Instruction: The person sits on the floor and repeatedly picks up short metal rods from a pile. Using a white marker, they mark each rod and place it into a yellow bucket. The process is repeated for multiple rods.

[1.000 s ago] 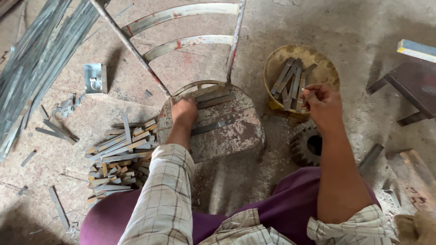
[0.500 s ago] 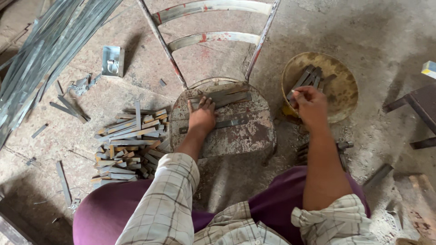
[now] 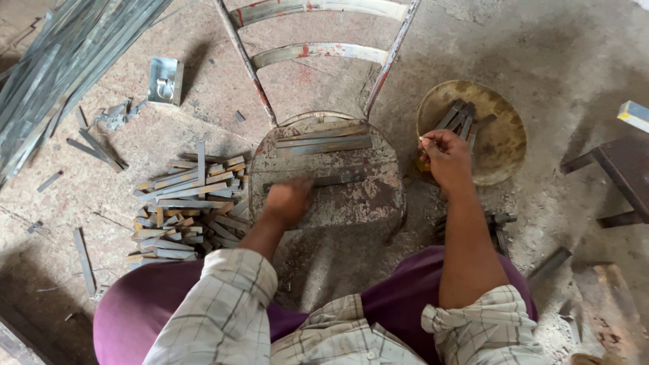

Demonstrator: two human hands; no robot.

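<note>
While I sit on the dusty floor, my left hand (image 3: 287,201) rests on the round seat of an old metal chair (image 3: 324,172) that lies in front of me. This hand looks blurry, so I cannot tell if my fingers are spread or pressed together. It sits right at the near end of a flat metal strip (image 3: 334,180) that lies across the seat. Two more strips (image 3: 324,138) lie side by side near the back of the seat.

My right hand (image 3: 446,157) is at the near edge of a round yellow bowl (image 3: 497,132). My fingers are curled in and pinch something small and thin, but I cannot tell just what it is. A few short metal pieces (image 3: 460,118) lean together inside the bowl.

To my left, just beside the chair, there is a big pile of short metal pieces (image 3: 186,203) on the floor. Far off in the top left corner lie many long metal strips (image 3: 61,54). A small shiny metal box (image 3: 164,80) sits near them. A dark bench (image 3: 618,172) stands at my right, well apart from the bowl.
</note>
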